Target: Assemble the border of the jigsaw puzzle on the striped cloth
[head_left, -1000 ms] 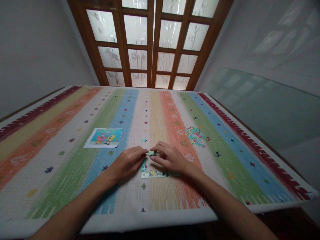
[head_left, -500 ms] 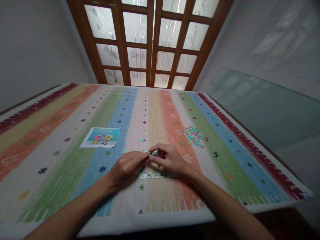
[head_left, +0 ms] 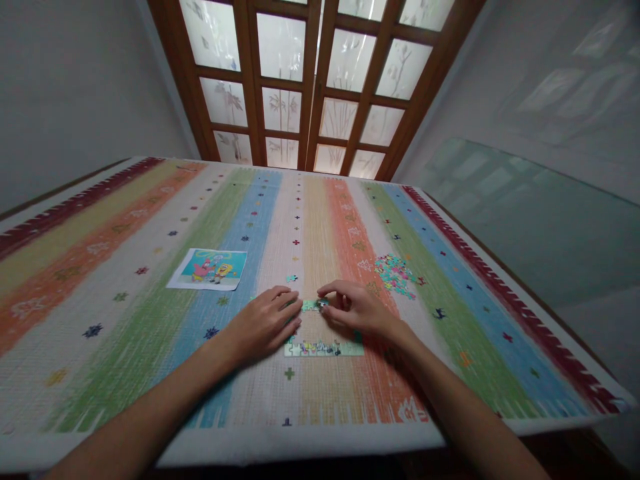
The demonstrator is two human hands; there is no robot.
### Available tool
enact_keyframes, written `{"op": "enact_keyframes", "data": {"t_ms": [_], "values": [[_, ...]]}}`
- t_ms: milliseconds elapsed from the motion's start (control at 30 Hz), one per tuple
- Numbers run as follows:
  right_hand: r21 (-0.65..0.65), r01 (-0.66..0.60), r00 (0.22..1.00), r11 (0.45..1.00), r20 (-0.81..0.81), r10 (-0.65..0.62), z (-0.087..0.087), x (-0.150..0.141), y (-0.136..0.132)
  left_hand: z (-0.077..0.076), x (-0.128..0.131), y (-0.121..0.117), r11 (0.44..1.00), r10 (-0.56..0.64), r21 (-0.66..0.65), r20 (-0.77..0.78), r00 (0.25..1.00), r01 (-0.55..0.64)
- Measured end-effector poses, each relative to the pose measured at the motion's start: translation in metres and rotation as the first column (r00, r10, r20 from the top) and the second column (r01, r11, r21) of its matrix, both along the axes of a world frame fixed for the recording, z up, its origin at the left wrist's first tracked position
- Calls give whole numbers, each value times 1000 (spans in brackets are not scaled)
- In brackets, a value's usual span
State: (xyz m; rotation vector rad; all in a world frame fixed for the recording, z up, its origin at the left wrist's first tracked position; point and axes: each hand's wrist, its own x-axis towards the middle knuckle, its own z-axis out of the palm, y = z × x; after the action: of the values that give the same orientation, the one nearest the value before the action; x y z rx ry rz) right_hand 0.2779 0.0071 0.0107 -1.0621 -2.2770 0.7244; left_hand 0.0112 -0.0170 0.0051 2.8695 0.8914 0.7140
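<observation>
The partly joined jigsaw puzzle [head_left: 325, 349] lies on the cloth near the front, its bottom strip showing between my wrists. A short row of joined green puzzle pieces [head_left: 310, 305] forms the upper edge. My left hand [head_left: 267, 319] rests palm down over the puzzle's left side, fingers loosely stretched, their tips touching the left end of that row. At the row's right end, my right hand [head_left: 360, 308] has a small puzzle piece [head_left: 323, 303] between thumb and forefinger. The left side of the puzzle is mostly hidden under my left hand.
A printed cartoon picture [head_left: 210, 269] lies to the left. Loose puzzle pieces [head_left: 395, 275] are heaped to the right. One separate piece [head_left: 291, 278] sits beyond my hands. The striped tablecloth [head_left: 320, 393] covers the table; a glass-like panel [head_left: 525, 200] leans at the right wall.
My hands, close together before, have moved apart. The left fingers have spread and lowered onto the puzzle's left side. The right hand has shifted slightly right, uncovering the upper row. The view has shifted slightly.
</observation>
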Motion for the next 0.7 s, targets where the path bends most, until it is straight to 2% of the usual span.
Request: {"op": "enact_keyframes", "data": {"t_ms": [267, 400, 700], "values": [[21, -41, 994, 999, 102, 38, 0, 0, 0, -4, 1, -3, 1000, 0, -2, -80, 997, -1], [59, -31, 992, 998, 125, 23, -4, 0, 1, -7, 1, -5, 1000, -18, -22, -57, 998, 16], [80, -62, 993, 995, 107, 53, -6, -2, 3, -9, 0, -2, 996, -34, -83, -57, 998, 29]]}}
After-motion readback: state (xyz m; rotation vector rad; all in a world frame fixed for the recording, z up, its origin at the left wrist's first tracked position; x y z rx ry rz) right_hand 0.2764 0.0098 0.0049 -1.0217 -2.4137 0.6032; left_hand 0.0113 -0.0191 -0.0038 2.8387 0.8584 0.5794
